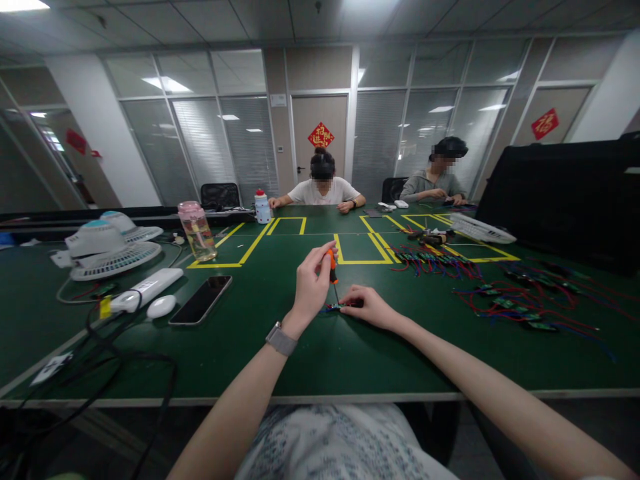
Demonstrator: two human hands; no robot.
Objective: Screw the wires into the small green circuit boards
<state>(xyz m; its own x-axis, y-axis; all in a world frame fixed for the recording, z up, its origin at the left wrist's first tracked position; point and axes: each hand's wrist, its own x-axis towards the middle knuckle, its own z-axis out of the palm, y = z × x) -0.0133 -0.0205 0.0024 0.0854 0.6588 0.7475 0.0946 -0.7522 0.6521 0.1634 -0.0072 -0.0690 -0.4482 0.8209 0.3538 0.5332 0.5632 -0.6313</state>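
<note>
My left hand (314,277) is closed around the orange and black handle of a screwdriver (333,270), held upright with its shaft pointing down. The tip meets a small green circuit board (334,308) lying on the green table (350,360). From the right, my right hand (369,307) rests low on the table and pinches the board's near right edge, partly hiding it. Which part of the board the tip touches is too small to tell.
Circuit boards with red and blue wires (435,260) lie to the right, with more boards (520,310) nearer. At left are a phone (201,300), a power strip (147,290), a bottle (197,233) and a fan (115,260). Two people sit across the table.
</note>
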